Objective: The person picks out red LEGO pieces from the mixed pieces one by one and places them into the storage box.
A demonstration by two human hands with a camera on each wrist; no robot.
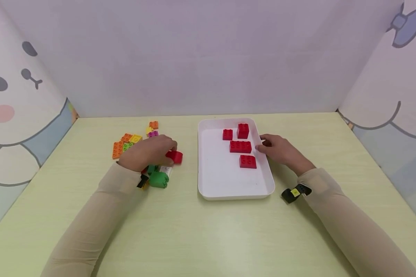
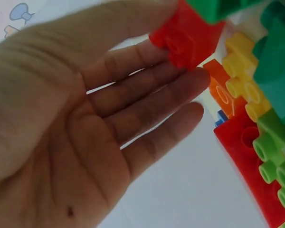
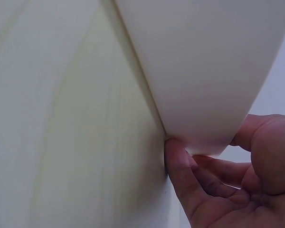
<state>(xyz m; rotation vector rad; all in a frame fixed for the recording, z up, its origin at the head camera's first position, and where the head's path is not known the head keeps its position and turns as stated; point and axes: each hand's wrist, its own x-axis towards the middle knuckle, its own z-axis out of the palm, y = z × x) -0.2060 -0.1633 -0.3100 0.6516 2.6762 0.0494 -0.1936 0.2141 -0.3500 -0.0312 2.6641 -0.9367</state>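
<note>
My left hand [image 1: 147,152] pinches a red brick [image 1: 175,156] between thumb and fingers, beside a pile of mixed bricks. Up close in the left wrist view, studs show on that red brick [image 2: 187,40] at the fingertips. A white tray [image 1: 216,171] lies to the right, with several red bricks inside, among them a long one [image 1: 240,146] and a small square one [image 1: 227,134]. On the tray's right side my right hand [image 1: 280,149] grips the wall, thumb over the rim. One fingertip presses low on the outer wall [image 3: 199,95] near the table.
Around the left hand lie a green brick [image 1: 158,179], an orange brick [image 1: 117,150], a yellow brick [image 1: 136,139] and others. The pale wooden table [image 1: 180,231] ends at a cloth backdrop [image 1: 208,77], with printed cloth at both sides.
</note>
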